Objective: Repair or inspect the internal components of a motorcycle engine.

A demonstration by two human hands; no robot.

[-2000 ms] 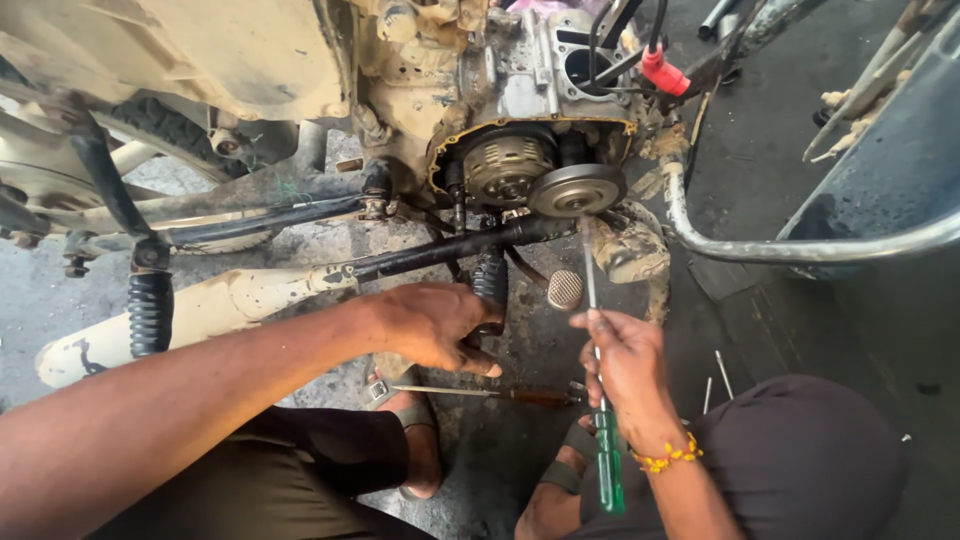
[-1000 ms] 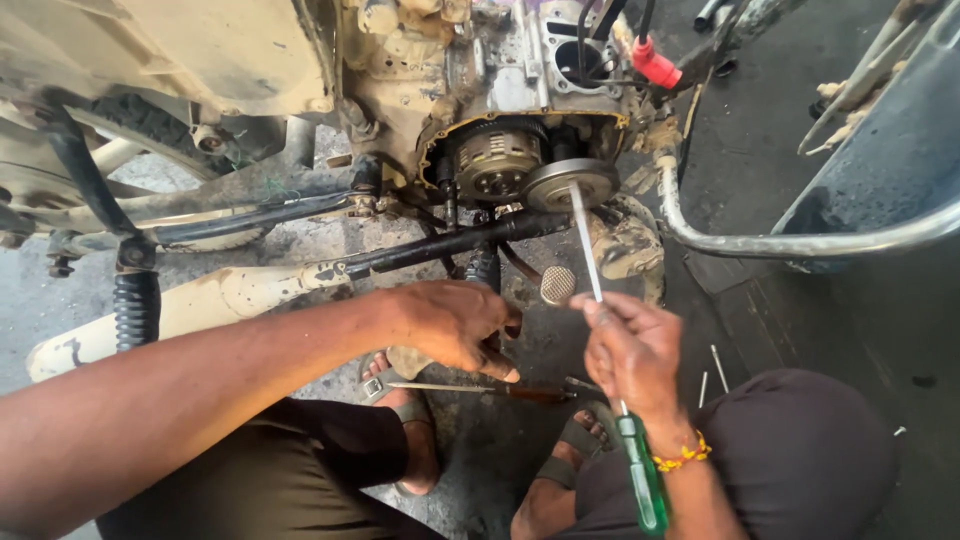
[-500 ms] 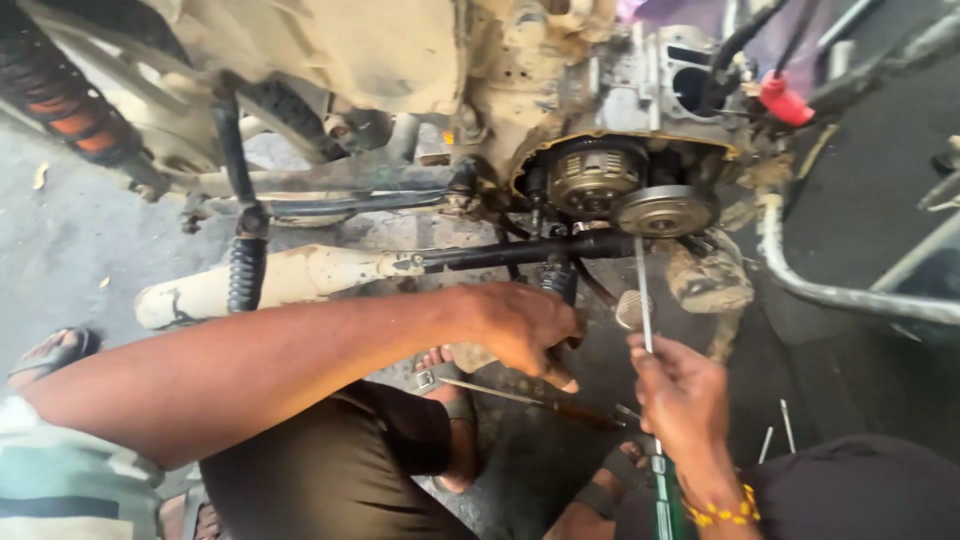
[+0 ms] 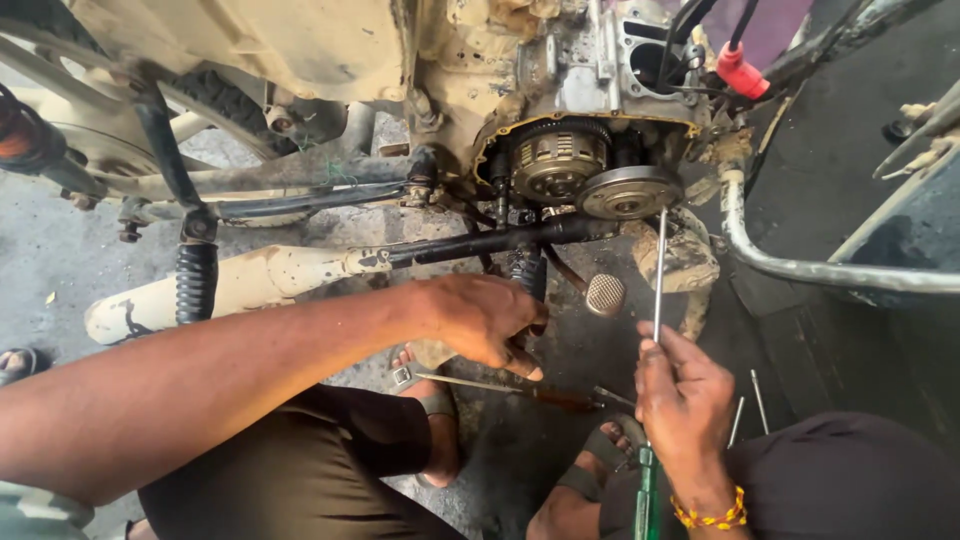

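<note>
A muddy motorcycle engine with its side cover off shows a ribbed clutch drum (image 4: 557, 160) and a round metal plate (image 4: 630, 192). My right hand (image 4: 685, 400) grips a long screwdriver (image 4: 658, 270) by the shaft. Its green handle (image 4: 647, 495) hangs down and its tip points up at the round plate. My left hand (image 4: 482, 322) reaches in below the engine with fingers curled downward beside a black ribbed part (image 4: 528, 272). What those fingers hold is hidden.
A brake pedal (image 4: 604, 294) sits between my hands. A spanner (image 4: 470, 381) and thin metal rods (image 4: 758, 400) lie on the wet floor by my sandalled foot (image 4: 435, 420). A cream exhaust pipe (image 4: 260, 280), a black spring (image 4: 196, 282) and a chrome guard bar (image 4: 800, 268) surround the engine.
My right hand has slid up the screwdriver shaft and stood it more upright, tip nearer the round plate. My left hand has stayed below the engine. My view has swung left.
</note>
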